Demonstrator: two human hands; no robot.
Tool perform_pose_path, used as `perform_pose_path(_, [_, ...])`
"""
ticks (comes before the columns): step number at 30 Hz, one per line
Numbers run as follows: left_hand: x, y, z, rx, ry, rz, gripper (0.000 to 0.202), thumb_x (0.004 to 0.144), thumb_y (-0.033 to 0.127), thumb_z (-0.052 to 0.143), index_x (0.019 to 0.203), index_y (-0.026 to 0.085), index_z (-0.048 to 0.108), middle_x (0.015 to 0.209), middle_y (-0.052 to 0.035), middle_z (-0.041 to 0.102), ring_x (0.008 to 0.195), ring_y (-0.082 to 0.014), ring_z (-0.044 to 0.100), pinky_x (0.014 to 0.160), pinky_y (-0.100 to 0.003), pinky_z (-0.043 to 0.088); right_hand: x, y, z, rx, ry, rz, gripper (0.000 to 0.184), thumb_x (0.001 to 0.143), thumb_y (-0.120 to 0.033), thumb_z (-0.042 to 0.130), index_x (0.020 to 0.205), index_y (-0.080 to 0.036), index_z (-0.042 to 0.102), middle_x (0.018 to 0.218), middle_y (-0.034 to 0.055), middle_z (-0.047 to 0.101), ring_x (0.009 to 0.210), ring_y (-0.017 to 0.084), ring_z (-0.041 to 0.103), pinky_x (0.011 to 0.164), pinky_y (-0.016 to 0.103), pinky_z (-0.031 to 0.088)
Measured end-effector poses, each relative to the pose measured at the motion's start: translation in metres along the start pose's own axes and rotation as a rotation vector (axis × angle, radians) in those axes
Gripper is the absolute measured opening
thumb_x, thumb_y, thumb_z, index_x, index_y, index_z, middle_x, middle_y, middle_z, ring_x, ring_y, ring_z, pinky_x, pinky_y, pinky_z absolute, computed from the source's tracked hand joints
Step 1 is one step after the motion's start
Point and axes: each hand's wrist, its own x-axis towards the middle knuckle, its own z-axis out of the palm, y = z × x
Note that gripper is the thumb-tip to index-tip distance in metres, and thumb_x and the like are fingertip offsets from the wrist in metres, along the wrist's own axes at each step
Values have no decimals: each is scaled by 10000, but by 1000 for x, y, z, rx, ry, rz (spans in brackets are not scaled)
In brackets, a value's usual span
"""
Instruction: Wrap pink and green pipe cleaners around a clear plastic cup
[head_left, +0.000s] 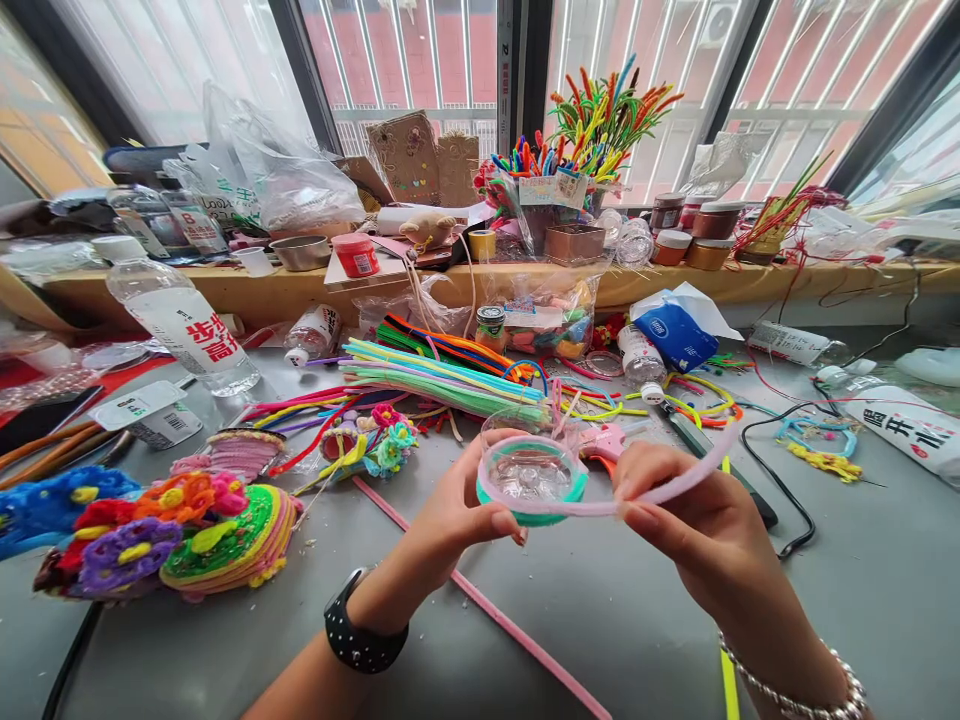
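Note:
My left hand [457, 510] is closed around the side of a clear plastic cup [534, 478], its thumb at the front. A green pipe cleaner [553, 515] rings the cup's rim, and a pale pink pipe cleaner [701, 474] runs along it. My right hand [679, 510] pinches the pink one just right of the cup, and its free end curves up past my fingers. Beneath my hands, a longer pink pipe cleaner [487, 605] lies slantwise on the grey table [585, 610].
Pipe-cleaner flowers [135, 545] lie at the left. Behind the cup lies a bundle of pipe cleaners [442, 375]. A pink-handled tool [604, 440] sits close behind my right hand. Water bottles [180, 320] and a black cable [799, 530] are around the table.

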Motion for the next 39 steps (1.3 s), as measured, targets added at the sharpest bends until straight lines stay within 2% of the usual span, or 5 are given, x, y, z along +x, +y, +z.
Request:
perform_pose_path(7, [0, 1, 0, -23, -20, 6, 724, 472, 507, 804, 1059, 177, 536, 993, -90, 629, 632, -118, 535, 498, -223, 436, 1, 3, -6, 87, -78, -50, 133, 740, -358, 685, 688, -237, 664, 580, 0, 557, 591, 144, 485, 554, 280, 385])
perform_pose_path(25, [-3, -2, -1, -124, -129, 17, 730, 501, 487, 803, 1111, 192, 532, 923, -67, 653, 570, -104, 541, 458, -201, 411, 4, 10, -6, 143, -46, 109, 196, 737, -384, 679, 638, -224, 628, 617, -9, 488, 608, 128, 415, 542, 244, 350])
perform_pose_path(28, [-2, -4, -3, -107, -160, 42, 761, 492, 500, 803, 1137, 194, 538, 948, -72, 657, 645, -136, 584, 562, -236, 460, 4, 11, -6, 105, -41, 84, 195, 736, -390, 680, 638, -227, 640, 609, -7, 489, 618, 129, 416, 561, 242, 368])
perform_pose_path(32, [-1, -5, -4, -103, -190, 60, 733, 473, 505, 810, 1090, 196, 565, 1022, -93, 652, 931, -249, 610, 796, -316, 447, 5, 12, -6, 98, -37, 98, 209, 722, -400, 687, 637, -214, 648, 595, -2, 485, 600, 128, 417, 544, 244, 376])
perform_pose_path(39, [-1, -7, -5, -148, -247, 50, 682, 489, 448, 824, 1088, 226, 584, 1005, -66, 656, 942, -231, 609, 835, -315, 424, 4, 12, -5, 167, -51, 147, 166, 712, -358, 709, 652, -223, 633, 630, -19, 503, 617, 113, 436, 558, 220, 375])
